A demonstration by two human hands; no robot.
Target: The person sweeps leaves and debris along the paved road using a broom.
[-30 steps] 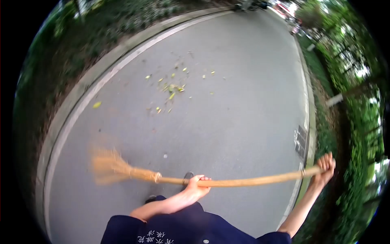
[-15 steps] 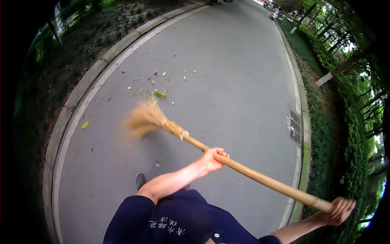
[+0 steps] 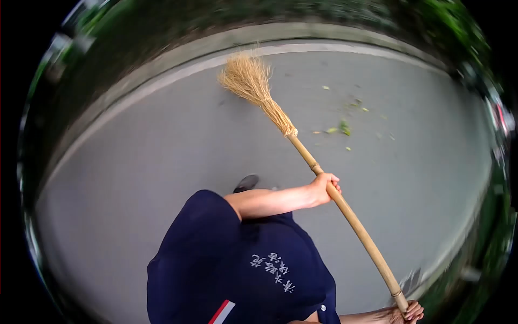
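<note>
Well, most of what you see is grey road (image 3: 437, 178), with your dark navy shirt (image 3: 205, 254) filling the bottom middle. Along the far side runs a kerb (image 3: 216, 42), blurred, with a pale strip (image 3: 324, 47) at its foot. Your broom (image 3: 306, 155) slants across the road: its straw head (image 3: 248, 78) fans out near the pale strip, and its bamboo handle (image 3: 357, 227) drops to the lower right. Whether the straw touches the ground, you can't tell from this angle.

Both your hands are on that handle. Your left hand (image 3: 322, 188) grips it partway up from the straw, just beyond a joint in the bamboo; its fingers are curled round, so the handle passes through your grasp and your fingertips show on the right-hand side. Your right hand (image 3: 414, 311) closes round the handle near its other end, fingers bent over it, though the bottom edge cuts that part off.

A dark shoe (image 3: 246, 182) pokes out beyond your left forearm. Smallest of all, scattered green and yellow leaves (image 3: 345, 128) lie to the right of the broom, apart from the straw.
</note>
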